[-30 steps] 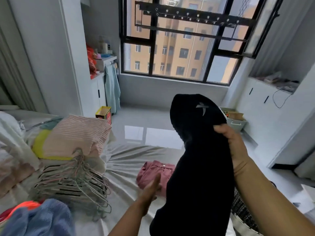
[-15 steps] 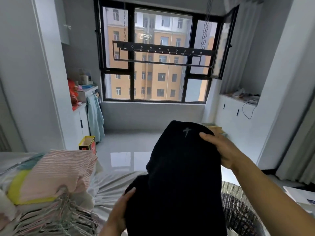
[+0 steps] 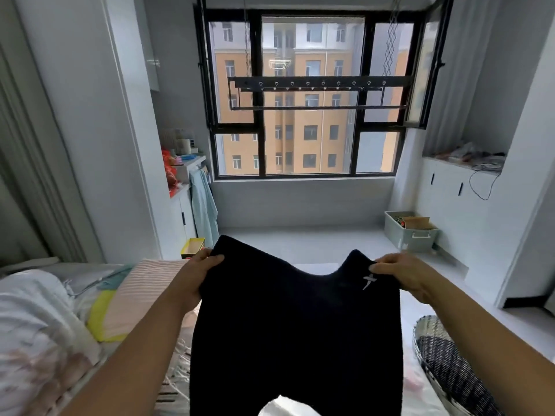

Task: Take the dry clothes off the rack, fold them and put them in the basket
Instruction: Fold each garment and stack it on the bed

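Observation:
A pair of black shorts [image 3: 294, 334] with a small white logo hangs spread out in front of me over the bed. My left hand [image 3: 198, 274] grips the waistband's left corner. My right hand [image 3: 402, 274] pinches the right corner beside the logo. The woven basket [image 3: 444, 364] stands low at the right, partly cut off by the frame edge. The ceiling drying rack [image 3: 309, 94] hangs bare in front of the window.
A pile of folded striped pink and yellow clothes [image 3: 135, 298] lies on the bed [image 3: 411, 313] at the left, with bedding beside it. A pale storage box [image 3: 410, 232] and a small yellow box [image 3: 192, 247] stand on the floor near the window.
My left hand has come up and taken the waistband's left corner. Both hands have pulled the shorts out flat and wide. The view has tilted up.

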### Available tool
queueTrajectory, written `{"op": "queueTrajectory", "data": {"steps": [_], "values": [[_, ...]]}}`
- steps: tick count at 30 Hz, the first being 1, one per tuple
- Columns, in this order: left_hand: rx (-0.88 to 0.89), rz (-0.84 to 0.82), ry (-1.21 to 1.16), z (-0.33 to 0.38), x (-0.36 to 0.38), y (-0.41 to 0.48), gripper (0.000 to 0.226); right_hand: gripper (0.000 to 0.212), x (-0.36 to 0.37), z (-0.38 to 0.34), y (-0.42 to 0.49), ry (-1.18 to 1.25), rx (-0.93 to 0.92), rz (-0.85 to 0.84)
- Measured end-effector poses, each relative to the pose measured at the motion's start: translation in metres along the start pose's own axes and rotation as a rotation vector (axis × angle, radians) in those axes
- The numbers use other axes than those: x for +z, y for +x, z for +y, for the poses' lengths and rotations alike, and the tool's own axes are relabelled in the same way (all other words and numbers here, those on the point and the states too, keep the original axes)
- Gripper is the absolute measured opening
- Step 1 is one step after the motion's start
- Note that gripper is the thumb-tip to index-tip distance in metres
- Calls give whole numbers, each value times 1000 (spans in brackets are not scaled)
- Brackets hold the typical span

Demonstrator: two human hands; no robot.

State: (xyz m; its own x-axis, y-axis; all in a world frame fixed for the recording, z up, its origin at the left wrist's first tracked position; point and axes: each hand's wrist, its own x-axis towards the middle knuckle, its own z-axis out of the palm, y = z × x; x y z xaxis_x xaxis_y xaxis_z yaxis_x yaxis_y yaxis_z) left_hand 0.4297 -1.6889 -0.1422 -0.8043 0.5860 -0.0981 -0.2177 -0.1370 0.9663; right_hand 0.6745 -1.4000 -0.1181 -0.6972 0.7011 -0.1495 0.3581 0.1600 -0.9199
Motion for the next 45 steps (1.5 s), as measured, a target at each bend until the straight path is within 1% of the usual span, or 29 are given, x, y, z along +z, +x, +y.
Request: {"op": "queueTrajectory", "data": {"steps": [3, 5, 7, 8, 10, 11, 12, 13, 14, 16, 18, 19, 21, 23, 26, 28, 30, 32, 34, 35, 36, 37, 38, 39, 40, 41, 42, 44, 45], "values": [[-6, 98, 135, 7, 8, -5, 8, 13, 16, 5, 5, 138, -26, 74], [-91, 113, 110, 9, 9, -7, 10, 17, 26, 6, 8, 51, -42, 108], [-185, 72, 89, 12, 8, -12, 12, 19, 35, 4, 10, -60, -45, 143], [-216, 55, 97, 14, 6, -14, 13, 22, 35, 3, 9, -67, -36, 123], [-226, 50, 99, 16, 0, -17, 10, 22, 32, -2, 5, 24, -1, -13], [-197, 69, 91, 18, -5, -18, 7, 21, 28, -4, 2, 34, 17, -102], [-156, 91, 85, 20, -10, -19, 5, 22, 24, -6, -1, -16, 26, -160], [-114, 109, 89, 22, -14, -21, 5, 23, 21, -7, -2, -70, 20, -175], [-88, 119, 107, 24, -17, -22, 8, 22, 20, -9, -2, -112, 1, -145], [-65, 142, 132, 24, -17, -26, 12, 18, 26, -13, 1, -115, -69, -16], [-49, 191, 106, 21, -7, -26, 17, 12, 38, -20, 3, -130, -150, 97], [-30, 222, 66, 21, 3, -27, 18, 9, 46, -25, 4, -143, -186, 126], [40, 260, -20, 22, 29, -30, 16, 8, 62, -35, 4, -94, -224, 126], [148, 235, -23, 24, 61, -36, 16, 11, 76, -50, -2, 27, -244, 77], [323, 68, 106, 22, 109, -48, 19, 8, 97, -73, -17, 155, -322, -45], [468, -8, 326, 15, 132, -50, 26, 11, 105, -82, -27, 221, -368, -93], [592, -37, 532, 9, 143, -49, 36, 19, 103, -85, -32, 313, -354, -118], [626, -71, 632, 7, 143, -48, 45, 27, 93, -82, -33, 434, -306, -173], [637, -119, 701, 3, 138, -47, 60, 27, 84, -80, -35, 473, -281, -278], [637, -152, 730, 0, 136, -47, 63, 24, 84, -79, -35, 427, -293, -324], [636, -199, 722, -1, 135, -48, 58, 21, 85, -79, -36, 372, -314, -337], [610, -245, 658, -1, 135, -50, 49, 20, 85, -79, -35, 328, -336, -312], [554, -290, 539, 2, 134, -53, 42, 20, 84, -80, -36, 320, -346, -261], [492, -321, 406, 6, 131, -55, 40, 20, 82, -82, -37, 338, -343, -209], [451, -313, 284, 10, 125, -54, 39, 20, 78, -85, -38, 361, -335, -175], [442, -256, 220, 13, 116, -52, 36, 19, 73, -88, -38, 375, -329, -159], [438, -169, 208, 12, 104, -49, 32, 19, 67, -92, -39, 381, -329, -162], [356, 11, 285, -2, 77, -41, 27, 19, 59, -100, -41, 399, -348, -177], [277, 50, 348, -14, 65, -38, 29, 18, 55, -105, -43, 426, -357, -180]]}}
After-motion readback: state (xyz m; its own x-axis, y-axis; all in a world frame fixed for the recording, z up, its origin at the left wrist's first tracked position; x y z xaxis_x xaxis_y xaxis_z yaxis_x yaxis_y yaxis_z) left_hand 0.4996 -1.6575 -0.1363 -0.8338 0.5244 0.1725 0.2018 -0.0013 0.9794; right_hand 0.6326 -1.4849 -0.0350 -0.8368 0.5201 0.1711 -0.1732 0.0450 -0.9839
